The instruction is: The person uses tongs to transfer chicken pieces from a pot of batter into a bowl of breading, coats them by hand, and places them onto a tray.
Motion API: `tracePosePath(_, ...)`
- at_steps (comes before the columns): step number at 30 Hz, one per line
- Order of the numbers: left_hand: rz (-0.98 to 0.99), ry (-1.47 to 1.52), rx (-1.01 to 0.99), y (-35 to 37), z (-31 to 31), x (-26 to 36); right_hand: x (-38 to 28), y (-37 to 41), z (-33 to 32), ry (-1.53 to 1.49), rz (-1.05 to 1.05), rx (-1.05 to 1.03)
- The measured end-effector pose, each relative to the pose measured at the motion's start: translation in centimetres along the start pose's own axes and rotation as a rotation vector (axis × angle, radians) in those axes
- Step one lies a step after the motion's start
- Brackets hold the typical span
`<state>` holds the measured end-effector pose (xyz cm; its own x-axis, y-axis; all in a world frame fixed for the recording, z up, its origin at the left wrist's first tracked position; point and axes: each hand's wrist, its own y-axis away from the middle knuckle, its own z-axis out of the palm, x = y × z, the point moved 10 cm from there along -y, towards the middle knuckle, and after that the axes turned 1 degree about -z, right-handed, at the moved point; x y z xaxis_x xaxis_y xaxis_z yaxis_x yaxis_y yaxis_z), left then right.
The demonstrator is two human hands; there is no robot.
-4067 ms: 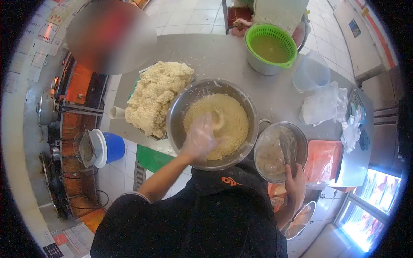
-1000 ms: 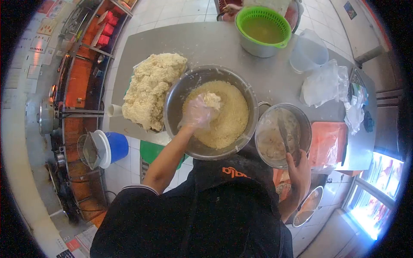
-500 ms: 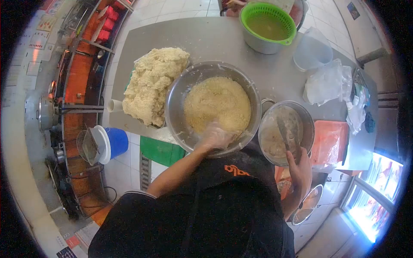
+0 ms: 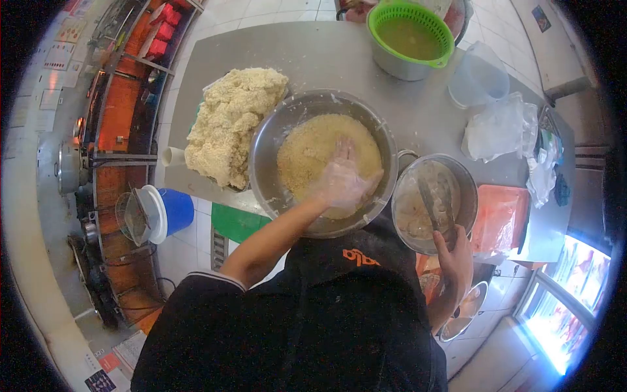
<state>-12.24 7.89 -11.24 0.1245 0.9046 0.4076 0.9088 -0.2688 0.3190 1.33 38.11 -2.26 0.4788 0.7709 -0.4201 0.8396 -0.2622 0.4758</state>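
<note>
My left hand, coated pale or in a thin clear glove, lies palm down on the yellowish crumbs with its fingers spread. Those crumbs fill the middle of a wide steel bowl. In my right hand is a pair of metal tongs, its far end reaching down into a smaller steel pot. A greyish, batter-like liquid with lumps in it fills that pot. Left of the bowl, a tall heap of crumb-coated pieces rests on a tray mostly hidden beneath it.
A green colander sits in a pot at the back. Beside it stand a clear plastic tub and plastic bags. An orange tray lies right of the batter pot. A blue-and-white bucket is below the table's left side.
My left hand has moved from the bowl's near edge forward onto the middle of the crumbs, its fingers now spread. The right hand and tongs have stayed almost still.
</note>
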Motion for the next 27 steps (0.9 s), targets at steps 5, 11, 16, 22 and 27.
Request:
tracePosePath(5,-0.003,-0.082,0.283,1.4,-0.6,-3.1,0.9,-0.2,0.5,-0.06,-0.05,0.049)
tracePosePath(11,0.017,-0.468,-0.067,0.9,7.6,-11.0,1.1,0.0,0.6,-0.028,-0.008,-0.003)
tracePosePath(16,-0.19,-0.178,-0.081,3.3,-1.8,-8.2,0.7,-0.5,0.3,-0.007,-0.019,0.031)
tracePosePath(22,-0.409,0.023,-0.093,6.6,4.5,-8.3,-0.1,-1.0,0.4,0.026,-0.027,0.02)
tracePosePath(27,-0.399,0.471,-0.385,6.0,8.9,-8.1,-1.5,-0.5,0.5,-0.013,-0.078,0.021)
